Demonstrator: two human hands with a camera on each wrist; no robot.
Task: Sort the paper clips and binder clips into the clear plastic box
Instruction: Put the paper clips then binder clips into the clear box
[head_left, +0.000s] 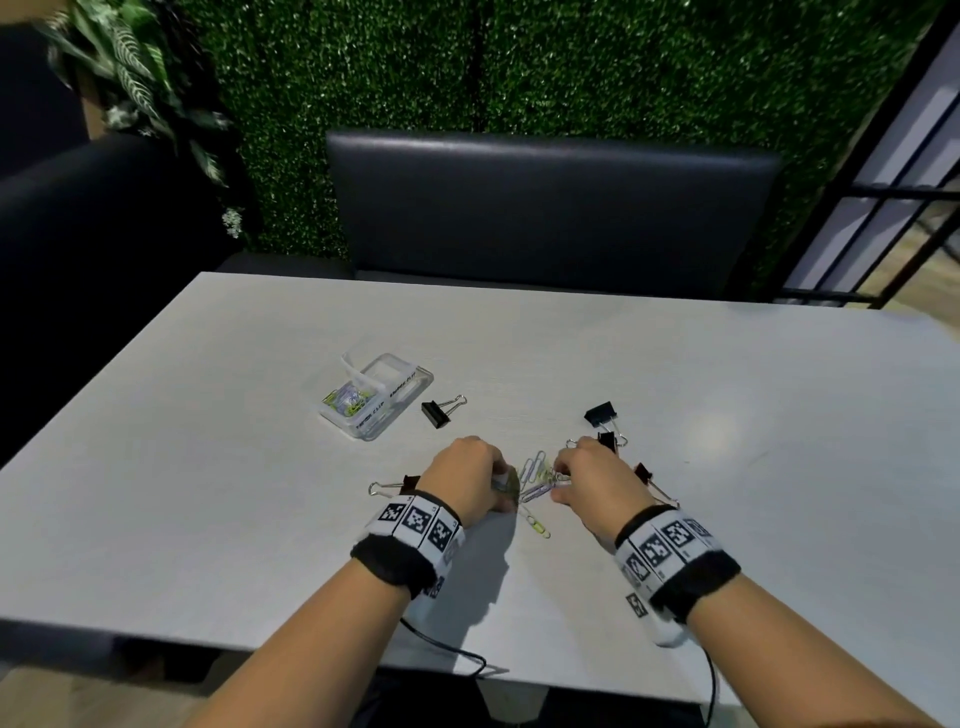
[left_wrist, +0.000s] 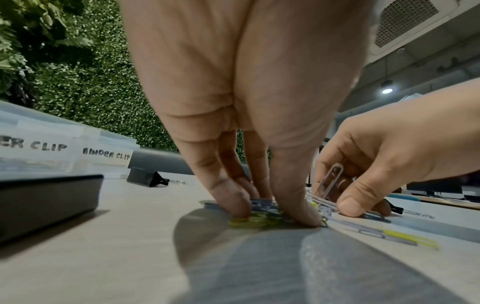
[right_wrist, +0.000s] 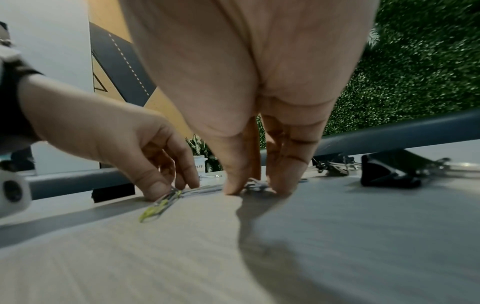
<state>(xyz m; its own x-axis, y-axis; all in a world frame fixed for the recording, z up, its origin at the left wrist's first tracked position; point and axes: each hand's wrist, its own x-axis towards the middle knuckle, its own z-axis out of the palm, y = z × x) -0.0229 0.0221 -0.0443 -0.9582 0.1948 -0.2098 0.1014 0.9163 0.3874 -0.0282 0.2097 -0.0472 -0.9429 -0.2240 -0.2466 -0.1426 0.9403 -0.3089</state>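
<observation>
Both hands (head_left: 524, 480) pinch paper clips (head_left: 535, 475) together.

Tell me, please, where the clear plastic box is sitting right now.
In the head view, the clear plastic box sits on the white table, left of centre and beyond the left hand, with a black binder clip just to its right.

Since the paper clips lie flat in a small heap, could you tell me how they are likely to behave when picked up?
The paper clips are thin wire lying flat on the smooth table, so probably light and hard to get under; they may slide first. Heaped together, several might snag and lift at once. The left hand pinches a bunch, the right hand a few.
</observation>
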